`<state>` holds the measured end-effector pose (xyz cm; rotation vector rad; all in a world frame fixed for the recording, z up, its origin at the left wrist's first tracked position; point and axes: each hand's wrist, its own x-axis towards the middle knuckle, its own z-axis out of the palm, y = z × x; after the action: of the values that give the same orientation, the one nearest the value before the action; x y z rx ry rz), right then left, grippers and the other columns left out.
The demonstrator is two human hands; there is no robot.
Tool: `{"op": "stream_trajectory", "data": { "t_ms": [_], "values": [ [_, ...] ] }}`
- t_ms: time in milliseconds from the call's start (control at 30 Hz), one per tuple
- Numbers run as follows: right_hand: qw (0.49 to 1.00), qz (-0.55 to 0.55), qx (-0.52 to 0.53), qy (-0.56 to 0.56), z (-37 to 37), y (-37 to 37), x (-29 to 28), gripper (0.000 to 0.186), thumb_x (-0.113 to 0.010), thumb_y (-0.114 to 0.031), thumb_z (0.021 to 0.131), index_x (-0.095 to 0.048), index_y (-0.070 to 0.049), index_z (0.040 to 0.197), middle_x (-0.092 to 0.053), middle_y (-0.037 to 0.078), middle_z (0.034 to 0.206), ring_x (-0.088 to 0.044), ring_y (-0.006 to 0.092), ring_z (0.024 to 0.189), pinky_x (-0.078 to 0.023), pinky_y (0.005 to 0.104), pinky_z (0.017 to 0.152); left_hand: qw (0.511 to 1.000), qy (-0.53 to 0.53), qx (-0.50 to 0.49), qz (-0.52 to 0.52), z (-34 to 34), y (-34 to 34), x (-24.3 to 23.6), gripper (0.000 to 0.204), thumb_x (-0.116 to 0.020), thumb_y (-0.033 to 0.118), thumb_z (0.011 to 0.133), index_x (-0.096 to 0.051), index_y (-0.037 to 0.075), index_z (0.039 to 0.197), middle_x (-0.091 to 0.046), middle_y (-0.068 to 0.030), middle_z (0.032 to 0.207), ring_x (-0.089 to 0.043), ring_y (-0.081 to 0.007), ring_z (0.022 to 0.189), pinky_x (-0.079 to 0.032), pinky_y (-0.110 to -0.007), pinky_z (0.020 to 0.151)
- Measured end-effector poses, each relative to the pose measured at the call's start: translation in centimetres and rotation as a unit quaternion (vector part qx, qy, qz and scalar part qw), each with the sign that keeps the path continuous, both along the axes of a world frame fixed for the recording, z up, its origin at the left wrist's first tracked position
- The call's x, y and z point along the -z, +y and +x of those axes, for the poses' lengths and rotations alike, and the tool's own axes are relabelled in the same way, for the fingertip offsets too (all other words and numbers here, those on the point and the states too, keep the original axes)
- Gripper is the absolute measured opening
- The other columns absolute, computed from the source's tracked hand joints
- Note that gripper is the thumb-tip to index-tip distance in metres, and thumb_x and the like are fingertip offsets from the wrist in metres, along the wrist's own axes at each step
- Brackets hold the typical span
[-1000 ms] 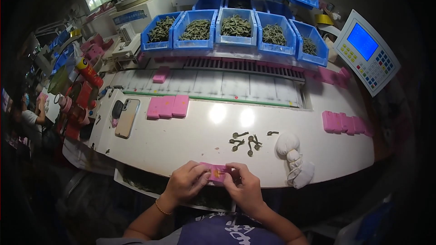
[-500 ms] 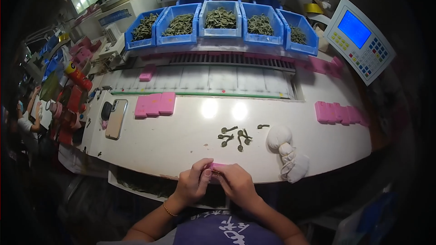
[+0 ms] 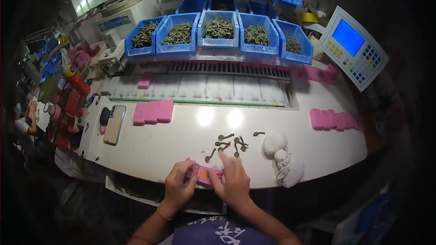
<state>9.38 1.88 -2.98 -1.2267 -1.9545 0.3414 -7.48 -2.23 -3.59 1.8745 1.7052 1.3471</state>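
Observation:
Both my hands are at the table's near edge, holding a small pink box (image 3: pixel 204 176) with a yellow-orange spot on it. My left hand (image 3: pixel 179 185) is closed round its left end, thumb on top. The right thumb of my right hand (image 3: pixel 234 180) presses its right part, while a finger points up, slightly blurred. Whether anything is inside the box I cannot make out. Just beyond my fingers lie several dark green dried stalks with knobbed ends (image 3: pixel 237 141). One such stalk (image 3: pixel 210 155) lies closest to the box.
A tied white cloth bundle (image 3: pixel 275 145) lies right of the stalks. Pink boxes stand in rows at left (image 3: pixel 153 111) and right (image 3: pixel 336 120). A phone (image 3: pixel 115 125) is at left. Blue bins (image 3: pixel 218 36) of stalks stand behind; a keypad screen (image 3: pixel 354 47) leans at right. Another person is far left.
My hands have moved apart a little, and the pink box between them shows more, its yellow-orange spot visible. A stalk now lies near it where none was before. The whole view has shifted slightly.

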Motion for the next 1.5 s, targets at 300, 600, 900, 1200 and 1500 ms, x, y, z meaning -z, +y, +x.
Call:
{"op": "stream_trajectory", "data": {
  "t_ms": [300,600,900,1200,1500],
  "values": [
    [0.733,-0.407,-0.215,0.501,-0.4,-4.7,0.2,0.026,-0.069,-0.01,0.093,-0.055,-0.003,0.113,-0.062,0.009,0.09,-0.061,0.0137,0.088,-0.049,0.0282,0.078,0.72,-0.667,0.12,-0.148,1.3,0.0,-0.8,0.057,-0.052,0.05,0.095,-0.049,0.005,0.129,-0.061,-0.0147,0.107,-0.065,-0.0237,0.091,-0.055,-0.037,0.08],
    [0.956,-0.002,0.147,-0.252,11.1,2.9,-3.2,0.062,-0.067,-0.003,0.075,-0.05,-0.004,0.135,-0.047,0.023,0.139,-0.052,0.0391,0.117,-0.041,0.0496,0.101,0.728,-0.64,0.001,-0.243,1.0,2.7,-2.6,0.063,-0.029,0.06,0.102,-0.053,0.003,0.114,-0.059,-0.0122,0.07,-0.054,-0.0183,0.05,-0.048,-0.033,0.049],
    [0.939,0.217,-0.247,-0.1,5.7,1.4,-4.8,0.037,-0.064,-0.002,0.078,-0.07,-0.004,0.115,-0.067,0.006,0.126,-0.062,0.0185,0.082,-0.052,0.0295,0.072,0.794,-0.542,0.025,-0.274,2.7,2.8,-3.1,0.062,-0.023,0.046,0.106,-0.061,-0.003,0.112,-0.065,-0.015,0.076,-0.063,-0.0195,0.06,-0.054,-0.033,0.059],
    [0.957,0.057,-0.278,-0.052,3.7,2.8,-5.3,0.047,-0.069,-0.001,0.069,-0.07,-0.008,0.115,-0.065,0.001,0.131,-0.056,0.022,0.07,-0.051,0.0292,0.065,0.838,-0.455,0.074,-0.291,2.3,0.8,-4.5,0.057,-0.024,0.036,0.109,-0.061,-0.006,0.099,-0.068,-0.0165,0.083,-0.066,-0.0198,0.066,-0.056,-0.031,0.066],
    [0.941,0.023,-0.336,-0.026,4.1,-2.2,-5.3,0.057,-0.065,-0.002,0.065,-0.066,-0.003,0.122,-0.066,0.011,0.128,-0.062,0.0232,0.074,-0.053,0.0318,0.067,0.92,-0.348,0.007,-0.183,2.5,1.3,-3.5,0.053,-0.033,0.035,0.108,-0.063,-0.007,0.094,-0.069,-0.0118,0.083,-0.062,-0.0155,0.068,-0.051,-0.031,0.065]
  ]
}}
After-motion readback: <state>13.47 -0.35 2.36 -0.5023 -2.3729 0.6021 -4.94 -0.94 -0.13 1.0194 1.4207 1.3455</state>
